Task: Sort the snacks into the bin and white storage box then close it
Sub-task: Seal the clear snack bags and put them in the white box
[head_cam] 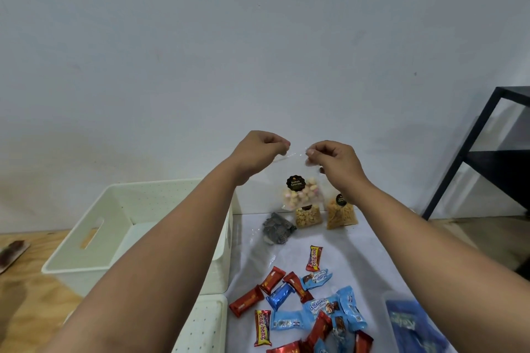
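A clear bag of pink and white biscuits (pixel 298 195) with a black label hangs in the air above the table. My left hand (pixel 259 152) pinches its top left corner and my right hand (pixel 329 157) pinches its top right corner. Below it, on the white sheet (pixel 372 252), lie a bag of nuts (pixel 308 216), a bag of orange sticks (pixel 341 213) and a dark bag (pixel 278 229). Several wrapped bars and blue packets (pixel 309 304) are scattered nearer me. The open white storage box (pixel 86 238) stands at the left; its lid (pixel 206 324) lies in front.
A clear bin (pixel 413 321) holding blue packets sits at the lower right. A black metal shelf frame (pixel 473 152) stands at the right by the wall. A brush (pixel 13 252) lies on the wooden tabletop at far left.
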